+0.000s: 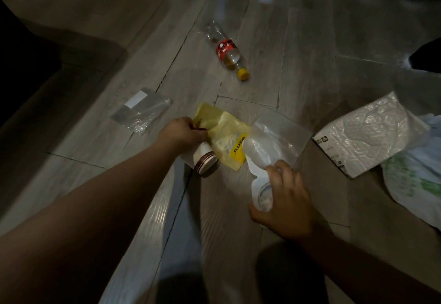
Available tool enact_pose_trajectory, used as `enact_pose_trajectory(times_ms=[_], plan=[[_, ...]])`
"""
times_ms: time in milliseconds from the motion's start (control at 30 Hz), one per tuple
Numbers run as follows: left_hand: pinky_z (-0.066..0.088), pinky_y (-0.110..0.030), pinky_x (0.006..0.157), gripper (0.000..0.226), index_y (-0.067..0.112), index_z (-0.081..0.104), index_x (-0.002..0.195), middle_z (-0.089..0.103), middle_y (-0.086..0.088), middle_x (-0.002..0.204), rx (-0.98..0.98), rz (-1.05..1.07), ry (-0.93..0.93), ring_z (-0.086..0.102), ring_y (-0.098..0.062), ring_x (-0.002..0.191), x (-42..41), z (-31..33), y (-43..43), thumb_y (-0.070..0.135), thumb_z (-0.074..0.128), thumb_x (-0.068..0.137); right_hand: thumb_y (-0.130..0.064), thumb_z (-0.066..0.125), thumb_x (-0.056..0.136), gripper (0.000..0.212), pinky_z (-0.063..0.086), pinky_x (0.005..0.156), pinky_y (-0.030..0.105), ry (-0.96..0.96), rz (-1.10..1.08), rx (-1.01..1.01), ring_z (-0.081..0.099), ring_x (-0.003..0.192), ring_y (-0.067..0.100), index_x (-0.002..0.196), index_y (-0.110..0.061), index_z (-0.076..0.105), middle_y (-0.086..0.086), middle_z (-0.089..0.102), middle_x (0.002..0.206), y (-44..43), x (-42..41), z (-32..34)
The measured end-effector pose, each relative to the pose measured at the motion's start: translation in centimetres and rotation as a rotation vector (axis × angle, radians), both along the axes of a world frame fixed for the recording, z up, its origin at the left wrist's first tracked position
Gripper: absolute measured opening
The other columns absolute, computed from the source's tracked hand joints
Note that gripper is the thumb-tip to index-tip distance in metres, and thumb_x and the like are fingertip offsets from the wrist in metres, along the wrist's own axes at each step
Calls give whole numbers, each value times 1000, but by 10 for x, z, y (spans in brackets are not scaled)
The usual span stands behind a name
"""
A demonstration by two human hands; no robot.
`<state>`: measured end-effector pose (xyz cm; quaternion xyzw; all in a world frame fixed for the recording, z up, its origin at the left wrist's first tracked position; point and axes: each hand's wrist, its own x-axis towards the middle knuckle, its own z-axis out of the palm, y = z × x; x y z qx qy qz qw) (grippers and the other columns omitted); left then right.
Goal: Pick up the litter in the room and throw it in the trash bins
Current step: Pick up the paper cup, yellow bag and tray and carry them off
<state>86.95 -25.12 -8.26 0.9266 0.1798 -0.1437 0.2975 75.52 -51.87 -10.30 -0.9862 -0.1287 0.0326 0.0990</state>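
Note:
Litter is strewn over a wooden floor in dim light. My left hand (182, 131) pinches the near-left edge of a yellow plastic bag (224, 134), and a white paper cup (204, 160) with a brown rim band lies on its side right under that hand. My right hand (284, 198) grips the twisted end of a frosted clear plastic bag (274, 141) that overlaps the yellow one. Farther off lies a clear plastic bottle (226, 51) with a red label and a yellow cap.
A small clear zip bag (140, 111) with a white label lies to the left. A white bubble mailer (367, 134) sits at the right, on top of a white and green plastic bag (415, 184). Dark furniture fills the left side.

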Motion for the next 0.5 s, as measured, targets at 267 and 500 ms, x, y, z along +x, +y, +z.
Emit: enact_pose_trajectory(times_ms=[267,500], plan=[[41,-29,71,18,22,62,93,60,-2,87,-69,51,-78,55,-21,81,-61,17,-1,37,61,84,-57,62,51,69,41,67,27,-16,-6,156,49,90,17,109,-26,43,-6,39,114,2,6,9],[49,-33,80,24,18,64,104,66,-6,98,-170,43,-99,61,-24,91,-116,68,3,33,60,86,-56,64,55,52,41,62,31,-95,-88,340,47,80,17,91,-30,37,-6,42,90,10,1,57]])
